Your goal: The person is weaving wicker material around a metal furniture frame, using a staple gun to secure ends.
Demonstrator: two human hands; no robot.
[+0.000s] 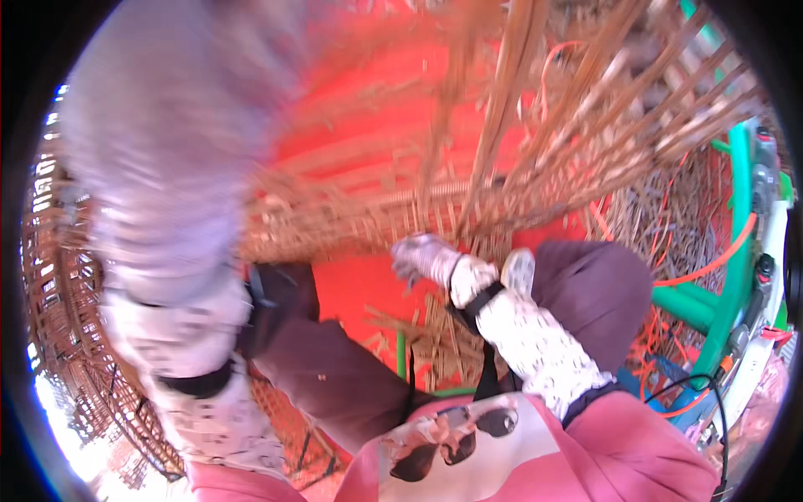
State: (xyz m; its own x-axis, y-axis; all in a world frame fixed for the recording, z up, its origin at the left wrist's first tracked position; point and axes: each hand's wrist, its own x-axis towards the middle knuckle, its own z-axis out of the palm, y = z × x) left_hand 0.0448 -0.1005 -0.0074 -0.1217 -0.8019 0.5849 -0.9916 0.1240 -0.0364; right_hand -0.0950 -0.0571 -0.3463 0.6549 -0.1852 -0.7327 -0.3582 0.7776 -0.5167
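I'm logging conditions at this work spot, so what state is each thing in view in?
Wicker piece: partly woven, with a dense band and spread rods above it.
Left hand: gloved, raised, blurred; grip unclear.
Right hand: gloved, near the band's lower edge; grip unclear.
Patterned sleeves: worn on both forearms.
Red floor covering: littered.
Stick pieces: loose, heaped.
Orange hose or cord: curved.

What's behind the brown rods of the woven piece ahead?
Behind the brown rods, a red surface shows through the gaps. Anything directly behind the rods or the dense weave is covered.
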